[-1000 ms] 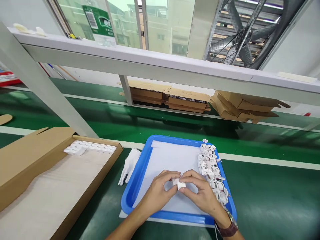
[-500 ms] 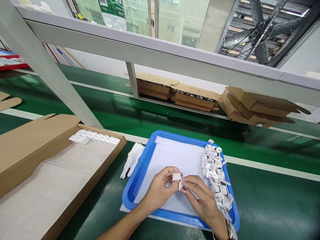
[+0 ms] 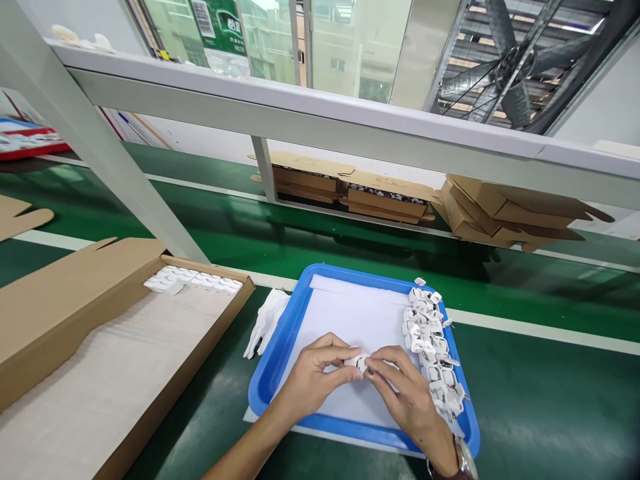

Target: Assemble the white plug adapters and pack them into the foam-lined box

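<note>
Left hand [image 3: 310, 381] and right hand [image 3: 407, 390] meet at the lower centre of the frame, fingers curled nearly closed, both pinching one small white piece [image 3: 359, 363]; fingertips only, I'd judge, because it's too little for a palm grip. I have it over the blue tray [image 3: 274, 360], so a slip would probably land on the white lining [image 3: 350, 313]. White parts [image 3: 440, 344] crowd the tray's right side, likely for the right hand's easy reach. Just left of the tray, a white glove [image 3: 267, 320] lies on the green counter [image 3: 540, 393].
</note>
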### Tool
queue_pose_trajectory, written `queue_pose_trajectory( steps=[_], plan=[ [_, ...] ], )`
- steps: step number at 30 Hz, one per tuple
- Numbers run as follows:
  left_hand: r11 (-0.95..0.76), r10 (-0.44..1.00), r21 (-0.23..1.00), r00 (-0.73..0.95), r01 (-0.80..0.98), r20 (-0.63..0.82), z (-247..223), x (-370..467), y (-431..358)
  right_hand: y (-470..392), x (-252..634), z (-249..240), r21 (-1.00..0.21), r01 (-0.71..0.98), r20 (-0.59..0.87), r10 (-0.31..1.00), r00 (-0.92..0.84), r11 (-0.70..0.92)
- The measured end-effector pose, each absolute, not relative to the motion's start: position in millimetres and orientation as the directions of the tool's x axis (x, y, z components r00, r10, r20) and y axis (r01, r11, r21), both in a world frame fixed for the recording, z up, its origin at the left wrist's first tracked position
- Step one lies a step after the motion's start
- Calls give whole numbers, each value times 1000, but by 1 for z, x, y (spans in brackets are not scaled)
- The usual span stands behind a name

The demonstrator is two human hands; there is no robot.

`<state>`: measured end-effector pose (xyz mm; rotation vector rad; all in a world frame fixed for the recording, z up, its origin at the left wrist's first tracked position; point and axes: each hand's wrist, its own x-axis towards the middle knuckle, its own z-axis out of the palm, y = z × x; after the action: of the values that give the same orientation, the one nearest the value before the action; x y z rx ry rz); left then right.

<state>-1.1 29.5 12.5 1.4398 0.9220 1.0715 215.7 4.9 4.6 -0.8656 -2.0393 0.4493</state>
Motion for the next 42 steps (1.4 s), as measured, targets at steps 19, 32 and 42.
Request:
queue_pose_trajectory(
  steps=[19,32,42],
  plan=[
    [-84,939,985,319,-148,128,1,2,21,9,215,6,-1000,26,-24,946,-323,-16],
    [-219,910,962,322,-166,263,-5,3,17,1,207,9,-987,121,72,956,-283,110],
    [-306,897,950,318,-60,309,-9,5,13,-2,203,8,-986,145,39,954,-297,85]
  ],
)
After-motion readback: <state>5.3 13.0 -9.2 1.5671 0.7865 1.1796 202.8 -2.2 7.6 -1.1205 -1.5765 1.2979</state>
